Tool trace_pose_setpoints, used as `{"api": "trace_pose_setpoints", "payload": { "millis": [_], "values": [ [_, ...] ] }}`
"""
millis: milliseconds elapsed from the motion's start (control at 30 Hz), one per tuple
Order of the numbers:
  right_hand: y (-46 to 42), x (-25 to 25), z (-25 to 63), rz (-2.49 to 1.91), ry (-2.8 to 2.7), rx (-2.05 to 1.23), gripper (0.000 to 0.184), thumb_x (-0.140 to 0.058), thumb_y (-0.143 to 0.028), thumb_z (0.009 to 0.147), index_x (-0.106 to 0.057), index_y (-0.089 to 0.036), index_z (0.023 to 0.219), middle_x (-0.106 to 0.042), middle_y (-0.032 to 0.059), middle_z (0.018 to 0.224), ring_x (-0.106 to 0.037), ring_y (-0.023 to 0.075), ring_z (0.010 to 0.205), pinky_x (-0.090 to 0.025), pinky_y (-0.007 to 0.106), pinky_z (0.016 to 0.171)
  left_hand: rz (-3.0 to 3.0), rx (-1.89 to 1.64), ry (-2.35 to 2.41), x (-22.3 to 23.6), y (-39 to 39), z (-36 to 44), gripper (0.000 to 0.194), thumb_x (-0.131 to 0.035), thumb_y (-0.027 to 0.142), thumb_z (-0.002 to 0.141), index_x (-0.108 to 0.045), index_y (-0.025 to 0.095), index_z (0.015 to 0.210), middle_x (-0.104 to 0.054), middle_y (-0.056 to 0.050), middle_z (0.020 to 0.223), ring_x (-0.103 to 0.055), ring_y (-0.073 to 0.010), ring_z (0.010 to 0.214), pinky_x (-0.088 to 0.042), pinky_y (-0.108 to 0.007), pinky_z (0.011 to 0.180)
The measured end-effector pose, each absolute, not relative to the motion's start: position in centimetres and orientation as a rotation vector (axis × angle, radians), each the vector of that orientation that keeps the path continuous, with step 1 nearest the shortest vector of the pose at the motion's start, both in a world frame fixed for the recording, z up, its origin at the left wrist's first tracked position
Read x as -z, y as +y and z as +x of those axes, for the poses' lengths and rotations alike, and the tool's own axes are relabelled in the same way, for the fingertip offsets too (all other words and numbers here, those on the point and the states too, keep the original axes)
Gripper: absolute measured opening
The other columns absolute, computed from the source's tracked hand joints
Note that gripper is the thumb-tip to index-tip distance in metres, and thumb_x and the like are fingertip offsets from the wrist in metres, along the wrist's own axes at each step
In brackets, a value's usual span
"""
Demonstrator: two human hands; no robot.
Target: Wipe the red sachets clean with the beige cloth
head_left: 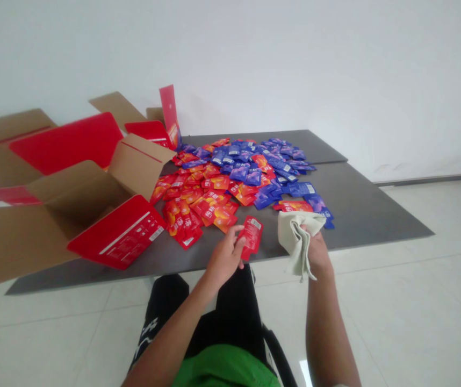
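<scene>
My left hand [227, 252] grips a red packet [252, 236] by its left side, just over the table's front edge. The packet's printed face with a white label is turned up. In my right hand [317, 250] is a bunched, pale cream cloth [297, 236], folded and hanging down past the edge; the fingers are partly hidden behind it. Beyond both hands lies a spread heap of packets, with red-orange packets [210, 207] on the left and blue-purple packets [246, 161] on the right, some mixed together.
An open cardboard box [121, 231] with red outer sides stands at the left, its flaps spread over the table. Another open red box [150, 129] is behind it. The dark grey table [359, 209] reaches toward a white wall [335, 70].
</scene>
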State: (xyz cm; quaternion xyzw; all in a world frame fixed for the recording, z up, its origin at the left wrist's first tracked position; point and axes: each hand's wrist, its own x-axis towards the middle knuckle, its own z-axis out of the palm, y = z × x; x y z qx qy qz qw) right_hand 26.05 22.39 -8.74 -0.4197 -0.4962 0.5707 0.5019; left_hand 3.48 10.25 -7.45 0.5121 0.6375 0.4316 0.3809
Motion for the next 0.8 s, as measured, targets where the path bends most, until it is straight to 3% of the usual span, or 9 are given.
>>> {"api": "trace_pose_setpoints", "payload": {
  "millis": [100,167,233,467,533,667,800],
  "values": [
    [22.3,8.5,25.9,-1.047,-1.164,-1.374,0.053,-0.083,-0.065,0.070,-0.071,-0.021,0.098,-0.074,0.0028,0.086,-0.066,0.0182,0.069,-0.053,0.028,0.066,1.684,-0.932,1.928,7.1,9.4,3.9,0.030,-0.042,0.030,0.107,-0.053,0.022,0.133,-0.071,-0.008,0.111,-0.072,-0.0189,0.079,-0.057,-0.039,0.081],
    [22.4,8.6,25.7,-1.058,-1.179,-1.373,0.052,-0.083,-0.063,0.071,-0.073,-0.020,0.097,-0.075,0.0030,0.084,-0.066,0.0183,0.069,-0.053,0.029,0.068,1.911,-0.871,2.112,7.0,8.4,4.2,0.031,-0.049,0.029,0.105,-0.056,0.022,0.134,-0.063,-0.013,0.130,-0.068,-0.0274,0.109,-0.054,-0.046,0.093],
    [22.5,8.6,25.4,-1.059,-1.188,-1.375,0.052,-0.084,-0.063,0.070,-0.074,-0.018,0.095,-0.075,0.0036,0.082,-0.066,0.0182,0.068,-0.053,0.029,0.067,2.084,-0.834,2.216,7.2,7.3,4.6,0.035,-0.057,0.027,0.101,-0.058,0.024,0.136,-0.056,-0.015,0.141,-0.059,-0.0318,0.123,-0.052,-0.049,0.097],
    [22.7,6.4,23.5,-1.152,-1.283,-1.144,0.054,-0.075,-0.065,0.081,-0.077,-0.014,0.100,-0.074,0.0046,0.077,-0.062,0.0173,0.059,-0.048,0.027,0.055,2.512,-0.827,1.960,10.1,5.5,5.0,0.039,-0.066,0.023,0.097,-0.061,0.021,0.135,-0.061,-0.011,0.140,-0.054,-0.0289,0.130,-0.049,-0.046,0.107],
    [22.2,5.3,22.7,-1.095,-1.487,-0.967,0.045,-0.073,-0.058,0.087,-0.078,-0.016,0.102,-0.075,0.0056,0.085,-0.066,0.0193,0.068,-0.051,0.028,0.060,2.551,-0.861,1.895,10.6,5.7,4.8,0.036,-0.062,0.022,0.099,-0.061,0.019,0.135,-0.063,-0.010,0.138,-0.055,-0.0267,0.128,-0.048,-0.044,0.109],
    [20.4,4.6,20.6,-0.690,-2.207,-0.701,0.027,-0.068,-0.039,0.095,-0.077,-0.024,0.115,-0.076,0.0079,0.109,-0.070,0.0235,0.097,-0.055,0.033,0.085,2.569,-0.897,1.815,11.0,6.0,4.5,0.028,-0.058,0.017,0.100,-0.066,0.018,0.127,-0.071,-0.008,0.121,-0.062,-0.0238,0.115,-0.051,-0.042,0.104],
    [20.2,5.7,18.9,-0.594,-2.684,-0.567,0.035,-0.062,-0.027,0.099,-0.070,-0.032,0.133,-0.071,0.0071,0.126,-0.068,0.0213,0.112,-0.053,0.029,0.093,2.546,-0.991,1.826,11.9,5.9,4.6,0.027,-0.054,0.015,0.101,-0.067,0.018,0.124,-0.074,-0.007,0.113,-0.065,-0.0236,0.108,-0.054,-0.041,0.097]
  ]
}}
